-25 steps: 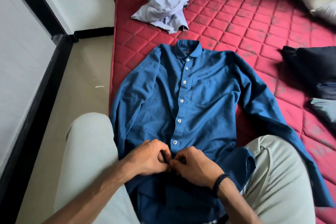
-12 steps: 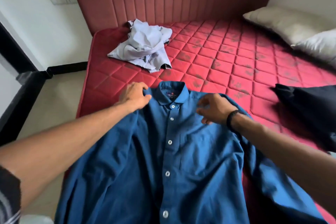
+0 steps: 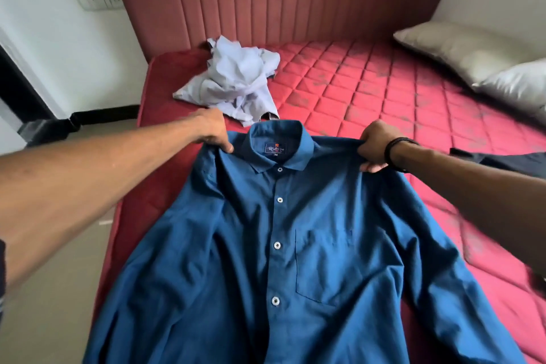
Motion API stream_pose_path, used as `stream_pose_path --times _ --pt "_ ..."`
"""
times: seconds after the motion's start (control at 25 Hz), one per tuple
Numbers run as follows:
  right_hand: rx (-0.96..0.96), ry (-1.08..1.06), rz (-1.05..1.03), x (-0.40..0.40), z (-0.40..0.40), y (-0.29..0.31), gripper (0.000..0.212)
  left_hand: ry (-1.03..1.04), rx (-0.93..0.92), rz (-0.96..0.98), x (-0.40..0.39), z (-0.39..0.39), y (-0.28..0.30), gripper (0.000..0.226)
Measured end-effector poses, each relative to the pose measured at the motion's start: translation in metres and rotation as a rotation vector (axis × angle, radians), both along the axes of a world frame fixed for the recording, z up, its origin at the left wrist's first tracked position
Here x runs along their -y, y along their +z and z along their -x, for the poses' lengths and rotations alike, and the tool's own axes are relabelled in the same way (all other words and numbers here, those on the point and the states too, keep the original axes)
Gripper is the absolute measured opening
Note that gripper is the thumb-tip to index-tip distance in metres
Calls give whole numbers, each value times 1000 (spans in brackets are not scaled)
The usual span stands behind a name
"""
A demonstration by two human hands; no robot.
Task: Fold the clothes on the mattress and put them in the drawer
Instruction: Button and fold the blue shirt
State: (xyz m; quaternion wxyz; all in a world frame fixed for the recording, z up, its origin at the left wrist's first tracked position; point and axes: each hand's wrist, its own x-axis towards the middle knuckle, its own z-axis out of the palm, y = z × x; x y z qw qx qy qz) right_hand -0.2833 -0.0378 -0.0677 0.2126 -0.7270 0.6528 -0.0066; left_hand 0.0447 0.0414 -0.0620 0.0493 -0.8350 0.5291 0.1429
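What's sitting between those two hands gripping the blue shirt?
In the head view, the blue shirt's collar, with its label and top button, lies between the left hand and right hand.

Bare forearms; black braided wristband on right wrist.
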Motion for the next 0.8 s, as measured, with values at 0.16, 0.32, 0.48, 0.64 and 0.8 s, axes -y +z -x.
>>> stream_pose_path --times 0.16,0.32,0.48,0.64,0.8 --pt "-13 33 161 -15 9 95 65 82 -35 289 -53 -7 104 28" --pt "807 -219 356 -42 0 216 21 243 -378 782 -93 12 224 14" --pt "804 -166 714 -106 13 333 26 147 -393 1105 -147 25 339 24" --pt "762 -145 879 -151 38 411 29 -122 81 1314 -197 29 410 26" --pt "807 -120 1039 -177 54 461 31 -337 346 1440 -225 35 456 26"
